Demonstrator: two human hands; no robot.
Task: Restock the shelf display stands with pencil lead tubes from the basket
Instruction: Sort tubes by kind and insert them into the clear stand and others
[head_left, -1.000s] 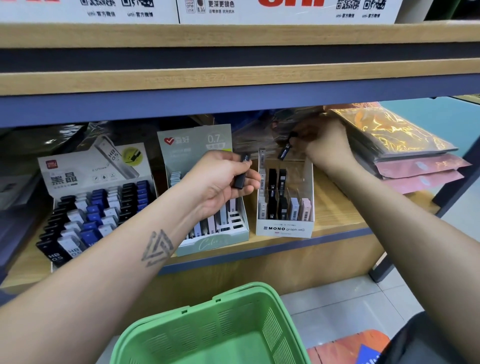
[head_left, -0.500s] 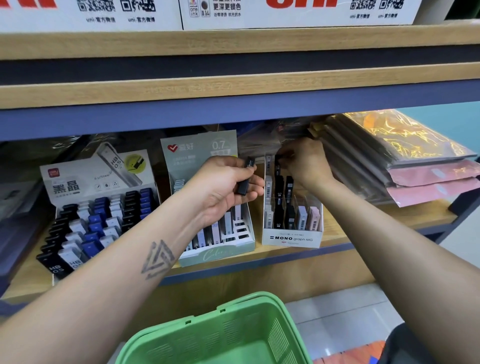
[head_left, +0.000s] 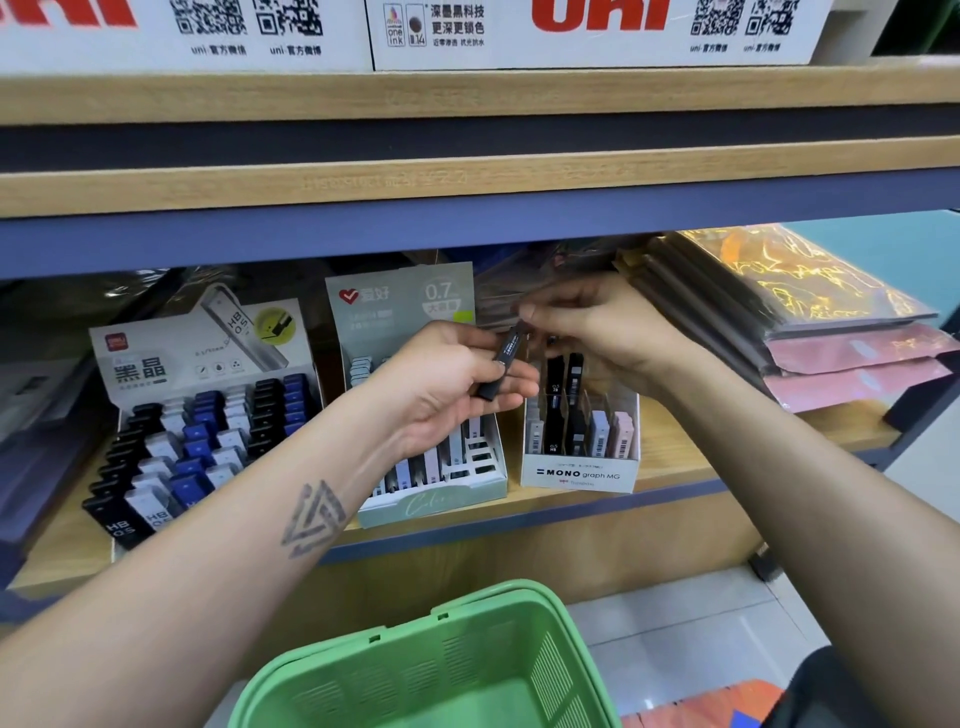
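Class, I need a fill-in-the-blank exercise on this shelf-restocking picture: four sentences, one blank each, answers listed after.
1. The left hand holds a slim ____ pencil lead tube.
2. The white cardboard display stand below the right hand is printed with the brand word ____.
3. The plastic shopping basket at the bottom is ____ in colour.
4. The grey-green display stand carries the number ____ on its header card.

Answers: black; MONO; green; 0.7

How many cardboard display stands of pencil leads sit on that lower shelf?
3. One with black, blue and white tubes on the left, a pale green one in the middle, and a small white one on the right. Others may be hidden.
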